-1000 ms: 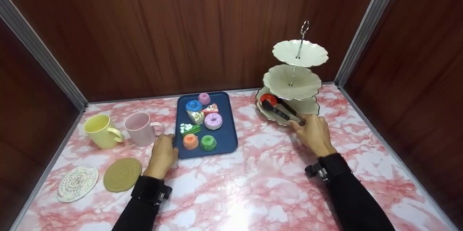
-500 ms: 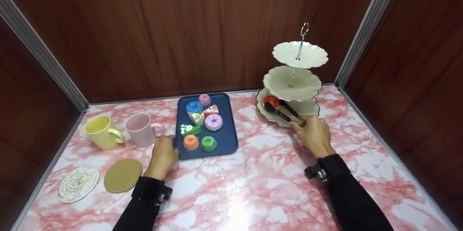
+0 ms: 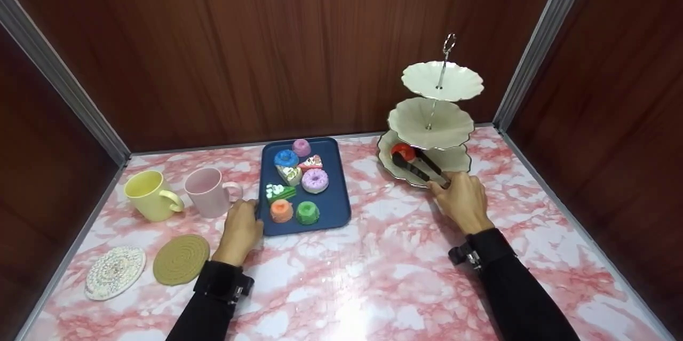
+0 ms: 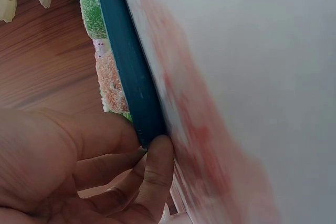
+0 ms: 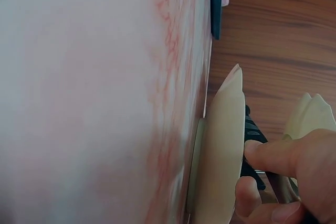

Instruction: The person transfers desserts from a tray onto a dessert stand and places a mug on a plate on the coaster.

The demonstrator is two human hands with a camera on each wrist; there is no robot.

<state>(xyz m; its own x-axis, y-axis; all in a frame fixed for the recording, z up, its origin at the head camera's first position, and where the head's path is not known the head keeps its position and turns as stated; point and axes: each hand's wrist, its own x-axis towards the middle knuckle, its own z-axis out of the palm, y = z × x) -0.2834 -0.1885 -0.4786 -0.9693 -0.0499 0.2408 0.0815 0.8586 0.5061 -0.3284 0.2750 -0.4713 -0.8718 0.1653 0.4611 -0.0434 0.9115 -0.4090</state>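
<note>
With right fingers (image 5: 278, 157) gripping tongs (image 3: 413, 168) mid-right (left fingers (image 4: 157, 169) pinching tray (image 3: 334, 197)), apparently placing red treat (image 3: 403, 151) on bottom tier (image 3: 454, 161); calling for release next.

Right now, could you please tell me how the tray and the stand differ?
The tray is dark blue and rectangular; the stand is cream with scalloped edges. The tray is one flat level, while the stand rises in three tiers. The tray carries several sweets; the stand shows just a red one, on or over its bottom tier. Both sit on the table by the back wall.
</note>
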